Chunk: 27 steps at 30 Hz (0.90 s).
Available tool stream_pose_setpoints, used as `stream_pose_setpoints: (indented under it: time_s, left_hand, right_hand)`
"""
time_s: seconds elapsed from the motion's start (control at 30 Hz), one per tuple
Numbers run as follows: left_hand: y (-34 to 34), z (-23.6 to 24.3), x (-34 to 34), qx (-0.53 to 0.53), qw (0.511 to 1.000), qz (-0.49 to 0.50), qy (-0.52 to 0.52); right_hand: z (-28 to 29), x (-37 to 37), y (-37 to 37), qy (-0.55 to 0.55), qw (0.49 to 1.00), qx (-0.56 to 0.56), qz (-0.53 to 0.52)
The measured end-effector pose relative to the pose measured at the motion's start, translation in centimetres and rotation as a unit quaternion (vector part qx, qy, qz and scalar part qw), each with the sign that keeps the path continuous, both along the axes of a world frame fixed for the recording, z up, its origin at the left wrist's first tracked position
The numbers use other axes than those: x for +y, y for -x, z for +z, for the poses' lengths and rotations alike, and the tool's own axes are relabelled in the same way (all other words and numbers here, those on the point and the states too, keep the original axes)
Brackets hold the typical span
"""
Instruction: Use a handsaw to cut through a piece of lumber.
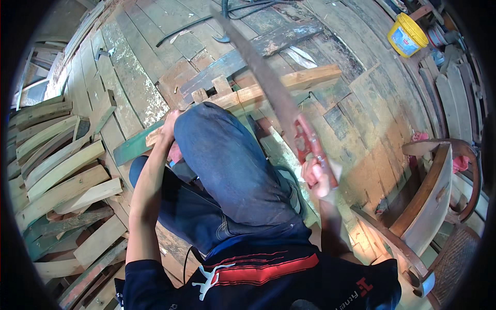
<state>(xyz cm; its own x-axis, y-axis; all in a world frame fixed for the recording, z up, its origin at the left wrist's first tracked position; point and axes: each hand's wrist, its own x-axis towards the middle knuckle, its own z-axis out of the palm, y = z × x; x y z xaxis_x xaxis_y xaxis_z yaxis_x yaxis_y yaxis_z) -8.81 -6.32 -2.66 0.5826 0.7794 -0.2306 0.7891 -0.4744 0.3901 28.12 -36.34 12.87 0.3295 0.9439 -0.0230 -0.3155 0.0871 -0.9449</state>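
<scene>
Plank floor [124,57]: worn and dusty, spread beneath everything listed below.

Timber [312,77]: long, pale, slightly curved. Laid across near the floor, between 11 and 12 o'clock from the right hand [318,178]; partly hidden behind the bent leg [222,150], with the exposed end at about 2 to 3 o'clock from the left hand [169,124]. Probably stiff and fairly heavy, dry rather than slippery, hard to damage by handling. Best taken hold of across the edges, well away from the blade [247,54].

Hand saw [283,103]: long, dark, blurred, passing over the timber in this view; cannot tell whether touching. Pointed toward 11 o'clock from the right hand. Likely light to moderate in weight, springy along the blade, firm at the red handle [306,137]. To be gripped at the handle only, clear of the teeth.

Right hand: wrapped round the rear of the handle, with the whole blade ahead of the grip.

Left hand: at about 10 o'clock from the right hand, beside the knee. Partly hidden; cannot tell whether wide, narrow or holding.

Small wooden block [222,86]: at 2 o'clock from the left hand, just beside the timber.
</scene>
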Motion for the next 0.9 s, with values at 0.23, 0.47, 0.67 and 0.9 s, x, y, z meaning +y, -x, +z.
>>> stream_pose_setpoints:
  time_s: [0.23,0.47,0.67,0.9]
  left_hand:
    - [-2.0,7.4,1.7,0.052,0.997,-0.050,-0.012]
    - [-4.9,8.7,4.1,0.073,0.991,-0.109,-0.033]
    - [-6.0,10.2,2.9,0.069,0.985,-0.125,-0.102]
    - [-4.4,6.1,-0.7,0.108,0.988,-0.066,-0.093]
  right_hand:
    - [1.7,2.1,-1.9,-0.090,0.996,-0.018,-0.022]
    - [1.8,0.7,-1.5,-0.015,0.996,-0.052,-0.074]
    - [1.5,0.1,-0.6,0.026,0.998,-0.039,-0.041]
    - [0.8,-0.2,0.7,0.051,0.997,-0.058,-0.019]
